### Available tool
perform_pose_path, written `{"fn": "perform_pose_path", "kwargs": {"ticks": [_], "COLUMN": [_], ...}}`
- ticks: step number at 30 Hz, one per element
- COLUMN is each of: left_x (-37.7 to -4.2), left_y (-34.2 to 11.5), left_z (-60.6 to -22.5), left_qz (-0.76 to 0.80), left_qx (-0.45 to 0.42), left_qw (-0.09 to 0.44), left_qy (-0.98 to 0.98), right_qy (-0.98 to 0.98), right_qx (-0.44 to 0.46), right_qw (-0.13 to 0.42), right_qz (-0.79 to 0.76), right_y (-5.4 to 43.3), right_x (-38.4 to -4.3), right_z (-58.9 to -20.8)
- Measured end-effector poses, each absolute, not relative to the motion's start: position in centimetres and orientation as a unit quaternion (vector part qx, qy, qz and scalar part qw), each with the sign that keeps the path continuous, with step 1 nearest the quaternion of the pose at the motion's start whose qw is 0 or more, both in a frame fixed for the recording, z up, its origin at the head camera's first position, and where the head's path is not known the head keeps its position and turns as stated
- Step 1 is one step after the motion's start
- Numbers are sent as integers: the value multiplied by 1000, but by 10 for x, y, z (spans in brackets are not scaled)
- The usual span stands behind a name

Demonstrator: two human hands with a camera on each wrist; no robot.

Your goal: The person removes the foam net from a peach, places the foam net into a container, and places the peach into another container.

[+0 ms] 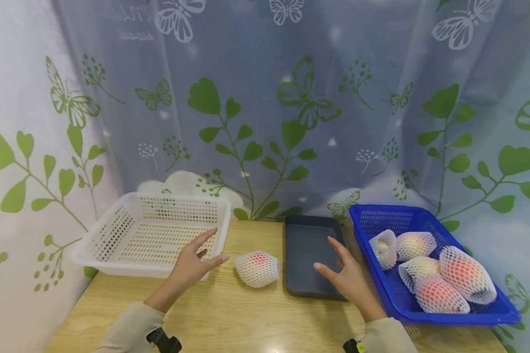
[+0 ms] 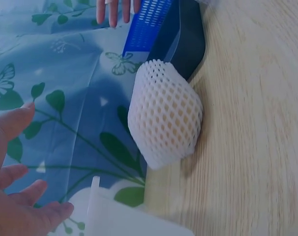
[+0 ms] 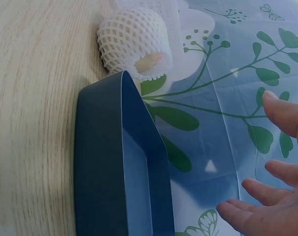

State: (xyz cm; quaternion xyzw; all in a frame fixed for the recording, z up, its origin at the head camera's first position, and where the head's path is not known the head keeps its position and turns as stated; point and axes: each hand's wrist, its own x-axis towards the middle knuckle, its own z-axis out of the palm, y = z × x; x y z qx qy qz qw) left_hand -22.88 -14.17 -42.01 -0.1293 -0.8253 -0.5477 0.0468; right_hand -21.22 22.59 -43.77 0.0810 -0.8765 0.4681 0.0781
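Observation:
On the table, a round fruit in a white foam net (image 1: pixel 258 269) lies between a white basket and a dark grey tray (image 1: pixel 314 260). My left hand (image 1: pixel 195 261) hovers at the right edge of the white basket (image 1: pixel 152 268), fingers spread and holding nothing. Over the grey tray my right hand (image 1: pixel 345 272) hangs with its fingers apart and nothing in them. The left wrist view shows the netted fruit (image 2: pixel 164 115) apart from my left hand (image 2: pixel 21 187). In the right wrist view, my right hand (image 3: pixel 271 191) is clear of the tray (image 3: pixel 102 162).
To the right, a blue basket (image 1: pixel 382 294) contains several fruits in foam nets (image 1: pixel 467 274). A curtain printed with leaves and butterflies (image 1: pixel 256 113) hangs behind the wooden table (image 1: pixel 229 318). Dark bands (image 1: pixel 163 340) circle both wrists.

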Motion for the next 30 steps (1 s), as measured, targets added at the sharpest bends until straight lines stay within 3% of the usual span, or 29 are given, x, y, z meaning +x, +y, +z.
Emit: {"fn": "perform_pose_path", "kwargs": {"ticks": [15,22,30], "left_x": [-230,-228,-228], "left_y": [-100,-82,-69], "left_z": [-423,-435,-458], "left_qz": [-525,-527,-492], "left_qx": [-113,-107,-95], "left_qw": [40,21,39], "left_qy": [-843,-843,-865], "right_qy": [-871,-865,-861], "right_qx": [106,128,152], "right_qw": [33,23,26], "right_qz": [479,484,485], "right_y": [206,192,172], "right_x": [-225,-236,-241], "right_z": [-443,-453,-462]}}
